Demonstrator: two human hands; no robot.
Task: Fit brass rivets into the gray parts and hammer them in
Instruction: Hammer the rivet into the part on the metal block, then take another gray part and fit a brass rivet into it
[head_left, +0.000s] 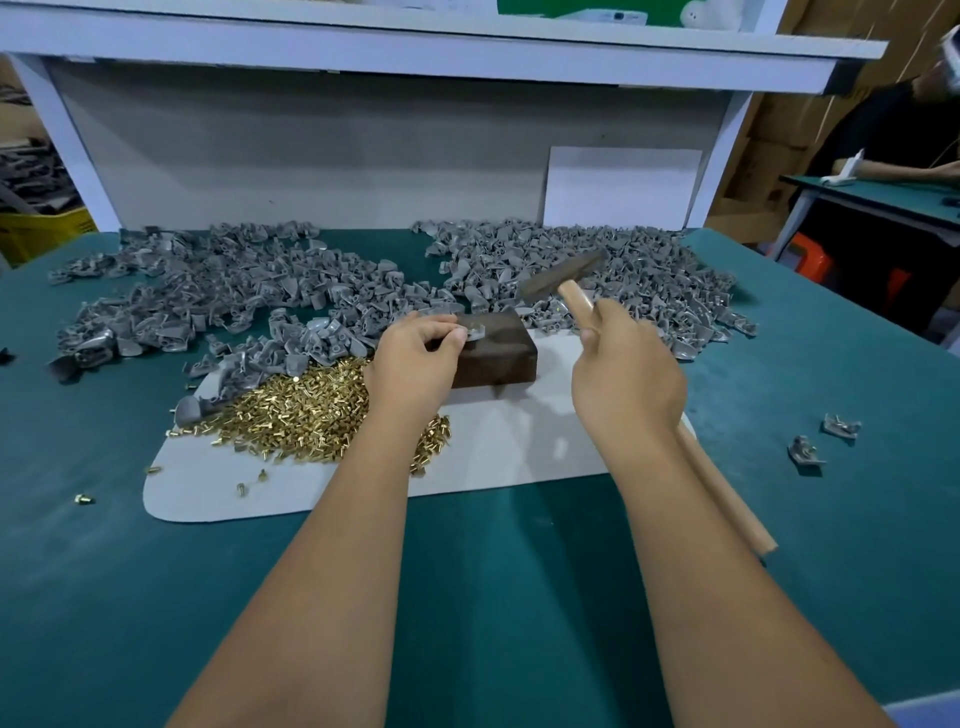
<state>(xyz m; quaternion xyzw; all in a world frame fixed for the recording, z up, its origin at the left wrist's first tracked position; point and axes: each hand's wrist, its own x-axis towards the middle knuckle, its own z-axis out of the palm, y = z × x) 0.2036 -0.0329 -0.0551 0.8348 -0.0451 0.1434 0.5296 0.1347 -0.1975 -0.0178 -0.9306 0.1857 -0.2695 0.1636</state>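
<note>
Left hand (415, 358) pinches a gray part (474, 329) on the dark block (498, 358) mid-frame, right hand (626, 371) gripping the raised hammer (563, 275), brass rivets (311, 410) heaped lower left.

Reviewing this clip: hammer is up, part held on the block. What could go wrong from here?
1. The left hand pinches the gray part on the dark block, so the raised hammer could strike fingertips.
2. The right hand has its grip near the head; a glancing blow might flick the part away.

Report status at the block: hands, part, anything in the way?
Left hand pinches gray part on block. Right hand grips hammer, raised. Nothing between hammer and part.
</note>
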